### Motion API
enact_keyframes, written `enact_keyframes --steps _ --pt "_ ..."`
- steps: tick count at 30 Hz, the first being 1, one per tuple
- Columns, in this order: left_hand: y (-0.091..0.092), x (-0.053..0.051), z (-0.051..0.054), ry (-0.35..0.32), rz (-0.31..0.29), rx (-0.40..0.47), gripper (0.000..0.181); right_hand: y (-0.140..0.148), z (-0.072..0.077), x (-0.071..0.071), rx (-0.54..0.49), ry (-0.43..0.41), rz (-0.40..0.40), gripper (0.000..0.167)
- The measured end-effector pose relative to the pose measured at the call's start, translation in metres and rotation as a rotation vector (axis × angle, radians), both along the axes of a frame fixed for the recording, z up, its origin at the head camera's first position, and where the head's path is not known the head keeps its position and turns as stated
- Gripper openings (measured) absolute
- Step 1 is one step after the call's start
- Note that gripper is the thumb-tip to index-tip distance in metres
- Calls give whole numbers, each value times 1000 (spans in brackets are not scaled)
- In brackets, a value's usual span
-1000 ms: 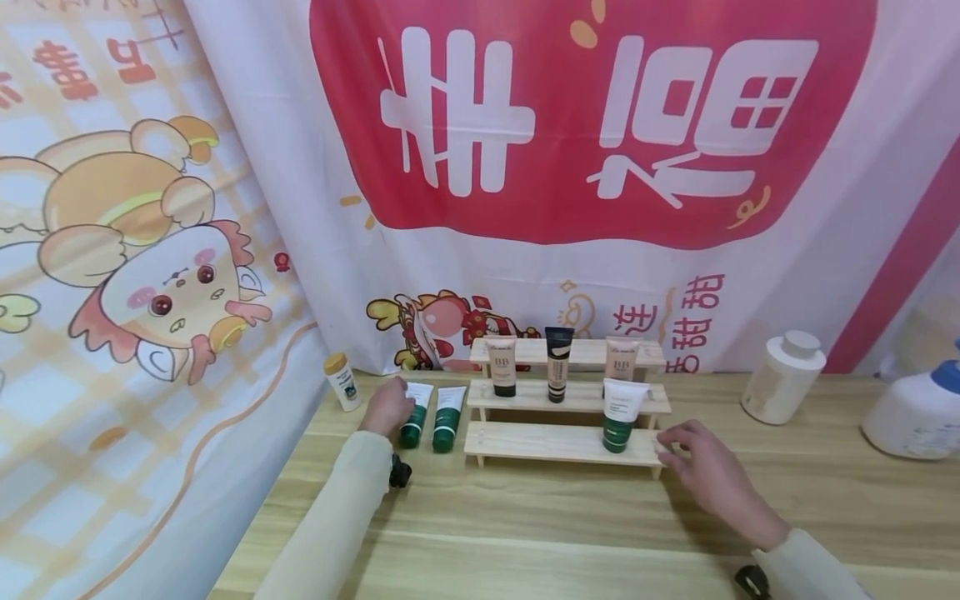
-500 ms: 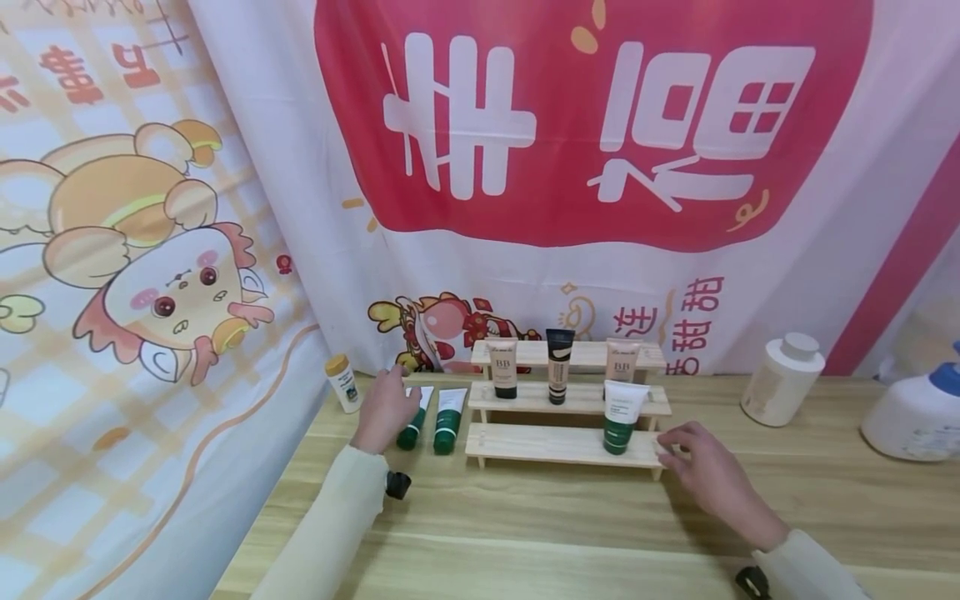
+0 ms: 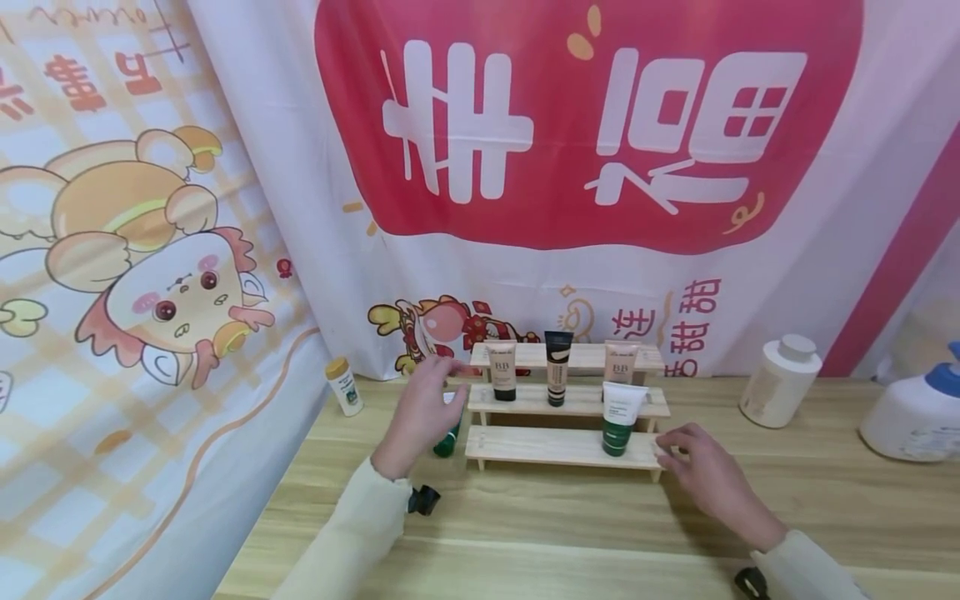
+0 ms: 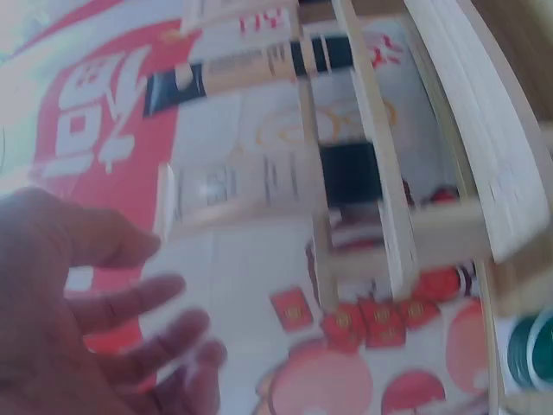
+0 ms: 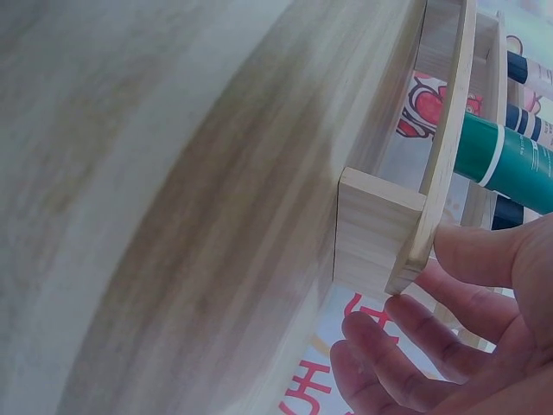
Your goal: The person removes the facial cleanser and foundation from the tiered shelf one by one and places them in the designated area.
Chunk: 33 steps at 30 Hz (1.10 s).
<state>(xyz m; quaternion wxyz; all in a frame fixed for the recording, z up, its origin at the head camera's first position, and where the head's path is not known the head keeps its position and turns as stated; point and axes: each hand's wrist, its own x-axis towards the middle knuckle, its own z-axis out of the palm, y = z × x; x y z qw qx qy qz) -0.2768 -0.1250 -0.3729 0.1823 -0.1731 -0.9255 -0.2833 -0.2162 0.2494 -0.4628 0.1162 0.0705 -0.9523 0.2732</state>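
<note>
My left hand (image 3: 423, 412) is raised at the stepped wooden rack's (image 3: 562, 448) left side, fingers spread and empty. In the left wrist view the left hand (image 4: 112, 303) is beside the top of a beige BB tube (image 4: 251, 190), with a small gap. That BB tube (image 3: 503, 371), a black-capped tube (image 3: 557, 367) and another BB tube (image 3: 621, 362) stand on the upper tiers; a green-and-white tube (image 3: 621, 419) stands on the lowest. My right hand (image 3: 712, 479) holds the rack's lower right end, thumb and fingertips around it in the right wrist view.
Behind the left hand a green tube (image 3: 446, 442) lies partly hidden on the wooden table (image 3: 555, 517). A yellow-capped bottle (image 3: 345, 390) stands left of it. A white bottle (image 3: 780, 383) and a blue-topped bottle (image 3: 911, 417) stand at the right. Printed cloth hangs behind.
My left hand has moved right and a little up from the green tubes on the table toward the rack, and now covers one of them. The right hand keeps its place.
</note>
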Motion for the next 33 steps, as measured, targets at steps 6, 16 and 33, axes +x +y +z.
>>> enact_keyframes --steps 6,16,33 --pt "38 11 -1 77 -292 -10 30 1 -1 0 -6 11 3 22" --pt "112 17 -27 244 -500 -15 57 2 -1 0 -17 12 4 23" --pt "151 11 -59 210 -455 28 68 1 -3 -1 -12 -3 -4 23"
